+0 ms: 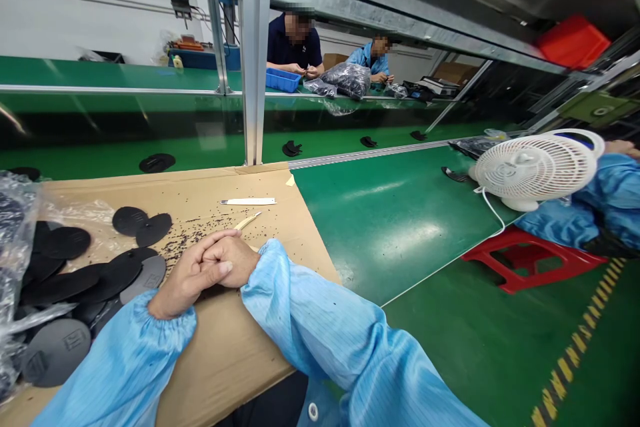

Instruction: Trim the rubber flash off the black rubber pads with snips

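Observation:
My left hand (187,277) and my right hand (234,259) are clasped together over the brown cardboard (225,373), the left fingers wrapped round the right hand. The right hand's fingers are mostly hidden under the left. Just beyond them lies a yellow-handled blade tool (249,220), and farther off a white knife (249,201). Small black scraps (187,237) are scattered beside the hands. On the left, several round black discs (60,280) lie in a loose pile, partly on clear plastic (17,227).
A white fan (537,163) stands at the right, near a red stool (535,260) and a person's blue sleeve (613,187). Across the green belt (200,153) with black parts, two people work beside a blue tray (283,79). A metal post (254,53) rises ahead.

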Tool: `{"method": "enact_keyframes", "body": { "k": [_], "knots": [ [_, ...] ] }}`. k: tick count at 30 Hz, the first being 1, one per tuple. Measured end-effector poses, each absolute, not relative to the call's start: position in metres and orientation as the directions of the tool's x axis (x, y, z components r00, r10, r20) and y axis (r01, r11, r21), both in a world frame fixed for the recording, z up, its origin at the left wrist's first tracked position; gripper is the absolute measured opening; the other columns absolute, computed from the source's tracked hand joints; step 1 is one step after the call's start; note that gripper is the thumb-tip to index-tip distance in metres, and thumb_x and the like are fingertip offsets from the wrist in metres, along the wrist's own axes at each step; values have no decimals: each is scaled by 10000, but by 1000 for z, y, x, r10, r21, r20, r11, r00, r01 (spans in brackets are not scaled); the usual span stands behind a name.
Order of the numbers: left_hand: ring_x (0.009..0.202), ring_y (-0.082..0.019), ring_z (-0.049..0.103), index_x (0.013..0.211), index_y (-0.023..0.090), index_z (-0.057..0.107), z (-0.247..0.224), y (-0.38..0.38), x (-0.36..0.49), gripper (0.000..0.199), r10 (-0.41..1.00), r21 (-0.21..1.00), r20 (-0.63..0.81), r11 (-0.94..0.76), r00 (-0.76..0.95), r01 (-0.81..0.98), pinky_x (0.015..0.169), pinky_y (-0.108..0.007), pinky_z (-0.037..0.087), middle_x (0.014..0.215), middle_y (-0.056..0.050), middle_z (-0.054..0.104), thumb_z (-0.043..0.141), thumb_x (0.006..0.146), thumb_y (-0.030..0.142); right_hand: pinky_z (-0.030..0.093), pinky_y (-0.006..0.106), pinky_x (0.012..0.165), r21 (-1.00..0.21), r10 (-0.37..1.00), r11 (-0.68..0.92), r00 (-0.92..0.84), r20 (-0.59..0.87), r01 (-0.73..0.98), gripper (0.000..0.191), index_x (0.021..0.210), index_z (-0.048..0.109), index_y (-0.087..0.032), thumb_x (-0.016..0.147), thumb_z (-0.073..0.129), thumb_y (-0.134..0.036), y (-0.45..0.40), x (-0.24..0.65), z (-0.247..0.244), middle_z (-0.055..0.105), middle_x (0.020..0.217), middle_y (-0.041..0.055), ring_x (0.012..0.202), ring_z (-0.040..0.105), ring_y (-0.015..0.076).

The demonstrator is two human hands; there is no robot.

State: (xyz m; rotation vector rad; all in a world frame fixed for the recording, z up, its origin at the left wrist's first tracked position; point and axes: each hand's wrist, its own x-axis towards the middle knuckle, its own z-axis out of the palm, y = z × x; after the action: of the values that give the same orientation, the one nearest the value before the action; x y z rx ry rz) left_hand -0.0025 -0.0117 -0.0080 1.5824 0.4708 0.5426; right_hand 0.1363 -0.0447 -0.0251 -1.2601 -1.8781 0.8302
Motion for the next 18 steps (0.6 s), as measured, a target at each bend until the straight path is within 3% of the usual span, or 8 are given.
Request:
{"method": "enact_keyframes", "body": {
  "k": [18],
  "knots": [
    [1300, -353, 408, 1351, 182, 485, -9, -12, -1, 632, 614, 992, 93, -128, 784, -17, 1062, -451, 377, 1355, -140, 518, 646, 786, 413, 385, 199, 617, -839, 937, 316, -282, 205, 442, 143, 600, 595, -140, 722, 610, -66, -46, 137, -24, 690, 773, 0, 705, 609, 108]
  ]
}}
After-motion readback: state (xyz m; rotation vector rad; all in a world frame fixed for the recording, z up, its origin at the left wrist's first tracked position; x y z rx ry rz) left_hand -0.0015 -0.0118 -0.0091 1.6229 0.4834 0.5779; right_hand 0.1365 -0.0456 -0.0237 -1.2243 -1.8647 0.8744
